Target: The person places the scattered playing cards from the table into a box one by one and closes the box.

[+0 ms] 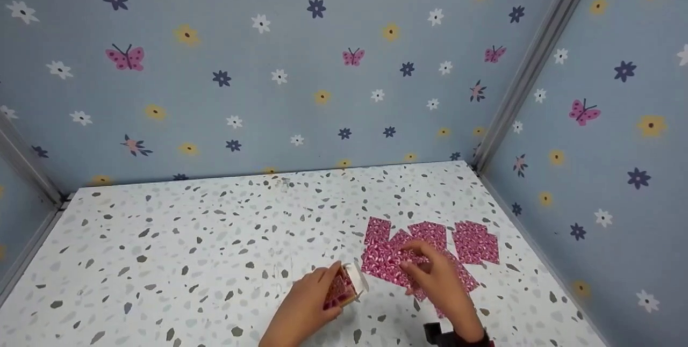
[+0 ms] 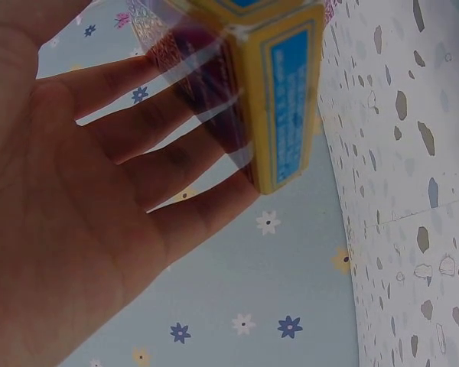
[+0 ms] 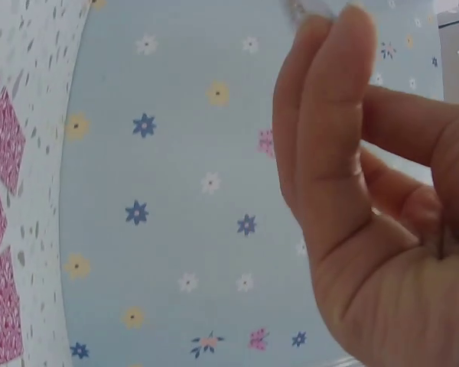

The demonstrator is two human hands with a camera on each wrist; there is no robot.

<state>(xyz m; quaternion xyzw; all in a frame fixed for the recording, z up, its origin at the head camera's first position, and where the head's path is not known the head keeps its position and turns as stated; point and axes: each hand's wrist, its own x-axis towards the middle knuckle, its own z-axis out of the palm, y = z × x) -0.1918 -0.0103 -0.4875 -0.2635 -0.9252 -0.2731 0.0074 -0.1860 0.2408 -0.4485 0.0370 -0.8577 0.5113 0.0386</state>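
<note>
My left hand (image 1: 309, 304) grips a small yellow and blue card box (image 1: 346, 285) wrapped in clear film, holding it just above the speckled table (image 1: 188, 250). In the left wrist view the box (image 2: 279, 92) lies against the fingers (image 2: 161, 145). Several pink patterned cards (image 1: 475, 242) lie spread on the table to the right. My right hand (image 1: 438, 280) hovers over them, beside the box. In the right wrist view its fingers (image 3: 329, 130) are curled, the thumb lies against them, and nothing shows between them. The cards (image 3: 0, 145) appear at the left edge.
Blue walls printed with flowers and butterflies (image 1: 322, 67) enclose the table at the back and on both sides. A metal corner post (image 1: 529, 62) stands at the back right. A black wrist strap (image 1: 435, 333) shows at the bottom edge.
</note>
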